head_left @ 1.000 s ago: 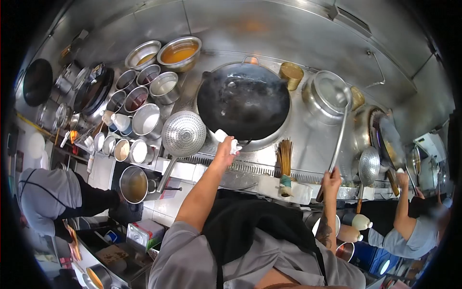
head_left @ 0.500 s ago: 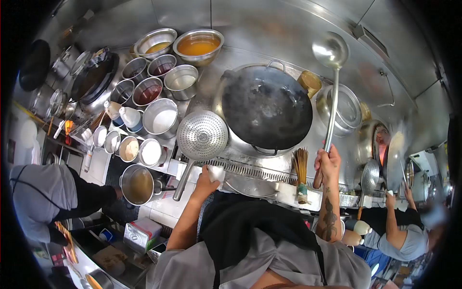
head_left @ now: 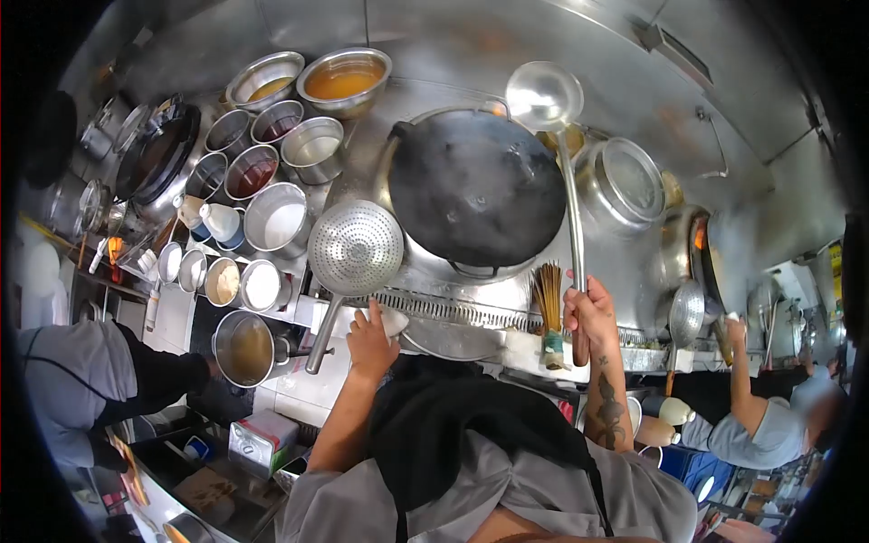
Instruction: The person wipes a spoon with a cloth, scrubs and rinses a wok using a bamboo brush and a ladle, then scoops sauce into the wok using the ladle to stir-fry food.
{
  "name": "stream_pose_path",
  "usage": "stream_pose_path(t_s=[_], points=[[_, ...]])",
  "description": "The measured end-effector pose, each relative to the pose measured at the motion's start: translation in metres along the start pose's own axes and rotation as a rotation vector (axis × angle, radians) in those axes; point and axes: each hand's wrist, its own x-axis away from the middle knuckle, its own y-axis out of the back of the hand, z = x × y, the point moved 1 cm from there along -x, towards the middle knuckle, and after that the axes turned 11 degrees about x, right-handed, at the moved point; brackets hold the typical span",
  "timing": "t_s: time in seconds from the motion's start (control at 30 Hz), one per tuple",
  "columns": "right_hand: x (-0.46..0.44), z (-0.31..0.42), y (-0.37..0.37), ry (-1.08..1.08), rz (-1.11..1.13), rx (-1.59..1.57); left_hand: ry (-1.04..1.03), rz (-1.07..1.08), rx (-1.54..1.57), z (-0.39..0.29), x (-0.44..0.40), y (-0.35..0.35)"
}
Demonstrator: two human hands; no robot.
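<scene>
My right hand (head_left: 592, 312) is wrapped around the wooden grip of a long steel ladle (head_left: 576, 208). The ladle's round bowl is raised beside the far right rim of a black wok (head_left: 475, 190), which steams on the stove. At the front edge of the stove, my left hand (head_left: 369, 342) has its fingers stretched out, next to a folded white cloth (head_left: 393, 321). Just beyond that hand lies a perforated strainer (head_left: 356, 247), its handle slanting toward the near left. A bundled bamboo brush (head_left: 549, 308) stands between the wok and my right hand.
Metal bowls of orange liquid (head_left: 344, 81) and several seasoning pots (head_left: 275, 217) crowd the left side. A saucepan (head_left: 244, 348) sits below them. Right of the wok is a lidded pot (head_left: 625, 185). Co-workers stand at far left (head_left: 77, 371) and far right (head_left: 751, 425).
My left hand has loosened from the white cloth, its fingers now extended. The ladle's bowl has swung left toward the wok. The whole view has shifted slightly.
</scene>
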Motion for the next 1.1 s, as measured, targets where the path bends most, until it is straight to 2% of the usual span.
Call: stream_pose_path(t_s=[0.03, 0.13, 0.17, 0.3, 0.4, 0.5, 0.6, 0.63, 0.73, 0.77, 0.97, 1.1], points=[[0.002, -0.008, 0.009, -0.014, 0.023, -0.028, -0.040, -0.044, 0.049, -0.011, 0.008, 0.012], [0.013, -0.029, 0.020, 0.036, -0.029, 0.271, -0.149, -0.072, 0.266, -0.021, 0.038, 0.002], [0.018, -0.037, 0.025, 0.040, -0.059, 0.315, -0.259, -0.094, 0.414, -0.024, 0.050, -0.008], [0.034, -0.068, 0.053, -0.078, -0.039, 0.320, -0.002, 0.467, 0.739, -0.027, 0.095, -0.113], [0.048, -0.074, 0.067, -0.086, 0.001, 0.304, -0.167, 0.702, 0.841, -0.041, 0.108, -0.204], [0.062, -0.080, 0.081, -0.133, 0.000, 0.352, -0.420, 0.774, 0.595, -0.084, 0.112, -0.257], [0.075, -0.088, 0.091, -0.194, 0.012, 0.338, -0.599, 0.739, 0.361, -0.121, 0.115, -0.296], [0.081, -0.083, 0.089, -0.207, 0.008, 0.320, -0.648, 0.686, 0.399, -0.130, 0.115, -0.303], [0.093, -0.089, 0.093, -0.208, 0.012, 0.312, -0.637, 0.928, 0.163, -0.152, 0.111, -0.331], [0.096, -0.090, 0.095, -0.215, 0.023, 0.307, -0.685, 0.807, 0.154, -0.153, 0.115, -0.336], [0.110, -0.107, 0.111, -0.247, 0.084, 0.106, -0.527, 0.986, 0.201, -0.154, 0.125, -0.369], [0.112, -0.110, 0.114, -0.264, 0.094, 0.039, -0.516, 0.863, 0.164, -0.163, 0.130, -0.381]])
